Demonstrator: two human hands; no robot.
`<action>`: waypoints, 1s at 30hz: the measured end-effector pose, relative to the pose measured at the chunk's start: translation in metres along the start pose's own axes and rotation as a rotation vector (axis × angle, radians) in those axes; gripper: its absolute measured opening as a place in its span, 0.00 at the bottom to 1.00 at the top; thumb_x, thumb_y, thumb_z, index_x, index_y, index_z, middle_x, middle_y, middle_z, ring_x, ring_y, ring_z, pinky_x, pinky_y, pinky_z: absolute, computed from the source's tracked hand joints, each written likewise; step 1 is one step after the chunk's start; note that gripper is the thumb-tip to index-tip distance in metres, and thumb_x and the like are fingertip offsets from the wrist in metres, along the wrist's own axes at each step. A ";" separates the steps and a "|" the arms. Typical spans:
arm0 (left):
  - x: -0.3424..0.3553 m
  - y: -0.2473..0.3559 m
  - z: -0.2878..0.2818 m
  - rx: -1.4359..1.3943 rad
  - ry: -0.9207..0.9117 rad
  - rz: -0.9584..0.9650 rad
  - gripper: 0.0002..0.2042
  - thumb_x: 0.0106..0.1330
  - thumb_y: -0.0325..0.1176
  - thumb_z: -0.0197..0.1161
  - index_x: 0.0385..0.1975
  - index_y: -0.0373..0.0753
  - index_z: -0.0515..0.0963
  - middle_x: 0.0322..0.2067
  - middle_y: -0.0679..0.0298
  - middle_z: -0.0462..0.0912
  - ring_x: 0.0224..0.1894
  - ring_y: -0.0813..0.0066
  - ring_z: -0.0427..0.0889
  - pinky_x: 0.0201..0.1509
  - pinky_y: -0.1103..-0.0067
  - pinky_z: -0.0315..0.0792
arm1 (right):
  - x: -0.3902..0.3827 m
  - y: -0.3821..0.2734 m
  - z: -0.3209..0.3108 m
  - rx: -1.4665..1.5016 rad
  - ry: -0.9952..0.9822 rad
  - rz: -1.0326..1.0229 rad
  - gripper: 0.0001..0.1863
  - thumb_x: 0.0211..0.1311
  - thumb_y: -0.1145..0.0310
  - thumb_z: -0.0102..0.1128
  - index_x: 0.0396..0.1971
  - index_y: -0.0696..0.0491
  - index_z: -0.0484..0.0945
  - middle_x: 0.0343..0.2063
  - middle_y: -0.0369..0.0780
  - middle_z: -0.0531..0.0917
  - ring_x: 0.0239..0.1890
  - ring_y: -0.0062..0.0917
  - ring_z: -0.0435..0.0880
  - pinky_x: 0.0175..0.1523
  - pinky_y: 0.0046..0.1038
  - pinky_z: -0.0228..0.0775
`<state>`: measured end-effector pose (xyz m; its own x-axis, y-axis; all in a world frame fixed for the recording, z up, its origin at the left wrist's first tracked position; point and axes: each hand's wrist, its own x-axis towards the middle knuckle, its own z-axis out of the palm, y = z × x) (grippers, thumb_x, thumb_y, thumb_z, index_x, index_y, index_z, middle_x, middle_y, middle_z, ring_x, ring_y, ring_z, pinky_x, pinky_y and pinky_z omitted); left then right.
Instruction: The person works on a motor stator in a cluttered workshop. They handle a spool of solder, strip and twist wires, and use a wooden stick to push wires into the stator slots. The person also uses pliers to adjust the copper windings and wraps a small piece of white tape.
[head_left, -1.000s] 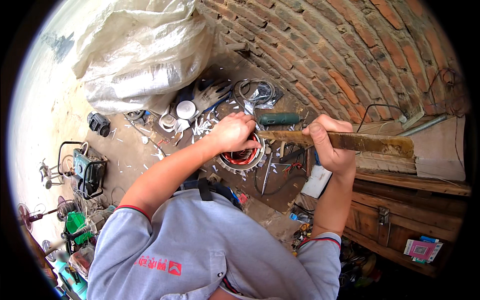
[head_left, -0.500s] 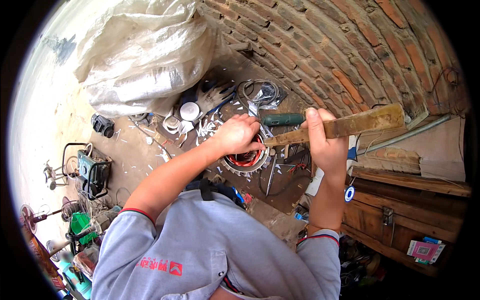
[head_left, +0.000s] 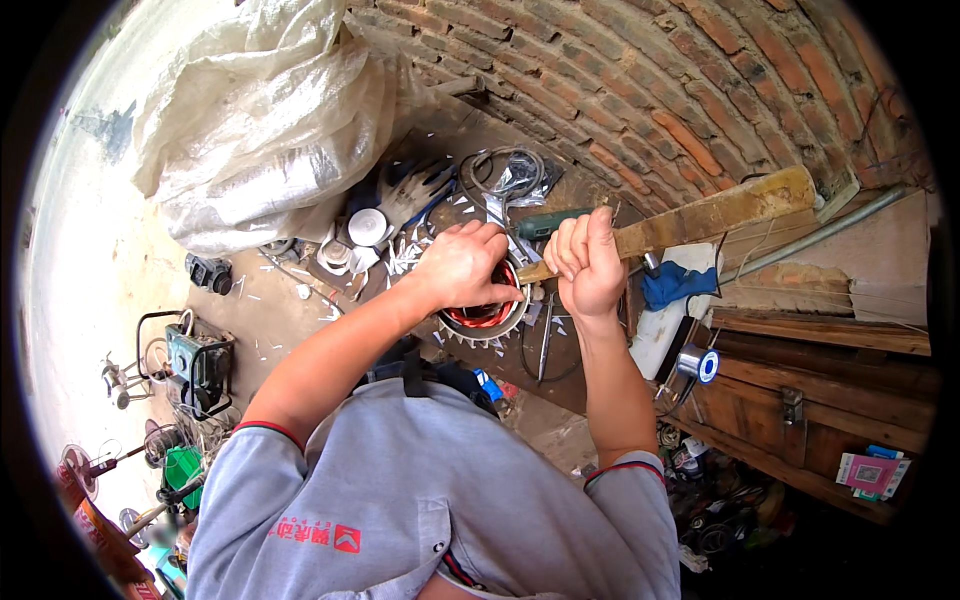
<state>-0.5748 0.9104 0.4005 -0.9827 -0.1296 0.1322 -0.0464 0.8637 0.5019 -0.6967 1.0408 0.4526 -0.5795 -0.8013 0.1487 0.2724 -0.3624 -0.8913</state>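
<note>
My left hand [head_left: 462, 266] is closed over the upper left rim of a motor stator [head_left: 513, 324], a round metal ring with red windings inside. Its fingers cover part of the coils. In my right hand [head_left: 590, 262] is a long flat wooden stick [head_left: 715, 217], gripped near its narrow end with the thumb up. That narrow tip meets the stator's rim close to my left thumb; whether it reaches between the windings is hidden. A green tool handle [head_left: 545, 223] lies just beyond the stator. White paper-like slips [head_left: 408, 250] are scattered around it.
White rolls [head_left: 368, 227], work gloves [head_left: 410, 192] and a coiled cable [head_left: 480, 170] lie farther back. A brick wall [head_left: 610, 90] rises behind. To the right are a blue cloth [head_left: 678, 286], a wire spool [head_left: 697, 364] and a wooden chest [head_left: 760, 385]. A large whitish sack [head_left: 260, 130] stands left.
My right hand has moved left, nearer the stator, and its fingers have curled round the stick. The left hand keeps its place on the rim. The view has shifted slightly.
</note>
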 end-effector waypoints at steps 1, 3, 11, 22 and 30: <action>0.000 0.002 0.000 0.009 0.014 0.000 0.29 0.48 0.59 0.70 0.31 0.34 0.76 0.36 0.55 0.77 0.42 0.55 0.78 0.47 0.66 0.73 | -0.001 0.001 0.005 -0.006 0.141 0.003 0.29 0.77 0.50 0.36 0.12 0.47 0.54 0.11 0.31 0.57 0.13 0.16 0.53 0.23 0.23 0.51; 0.003 0.003 -0.002 0.028 0.027 0.003 0.29 0.48 0.59 0.70 0.30 0.34 0.76 0.36 0.55 0.77 0.41 0.54 0.78 0.46 0.65 0.73 | -0.002 0.001 0.015 -0.007 0.328 -0.039 0.29 0.77 0.51 0.37 0.12 0.46 0.53 0.10 0.31 0.56 0.13 0.16 0.52 0.22 0.22 0.50; 0.003 0.007 -0.002 0.068 -0.035 -0.002 0.31 0.48 0.61 0.69 0.32 0.32 0.76 0.36 0.53 0.77 0.42 0.53 0.78 0.49 0.65 0.74 | -0.014 0.006 0.024 -0.299 0.221 -0.045 0.25 0.76 0.58 0.45 0.15 0.52 0.63 0.12 0.28 0.62 0.16 0.12 0.58 0.21 0.21 0.47; -0.013 0.029 0.006 0.283 -0.034 -0.145 0.38 0.50 0.58 0.67 0.59 0.41 0.69 0.61 0.52 0.66 0.64 0.45 0.63 0.64 0.43 0.55 | 0.024 0.009 -0.007 0.018 -0.616 0.033 0.21 0.51 0.76 0.67 0.08 0.56 0.64 0.19 0.43 0.81 0.22 0.25 0.77 0.28 0.27 0.65; -0.005 0.035 0.007 0.128 -0.170 -0.330 0.37 0.51 0.52 0.62 0.57 0.34 0.66 0.65 0.50 0.62 0.68 0.44 0.58 0.63 0.41 0.53 | -0.003 0.040 0.033 -0.411 0.338 -0.247 0.21 0.56 0.84 0.55 0.09 0.54 0.57 0.10 0.29 0.63 0.15 0.10 0.57 0.21 0.21 0.47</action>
<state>-0.5728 0.9448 0.4109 -0.9265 -0.3372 -0.1672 -0.3761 0.8442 0.3820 -0.6586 1.0131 0.4301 -0.8194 -0.4956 0.2880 -0.1826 -0.2507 -0.9507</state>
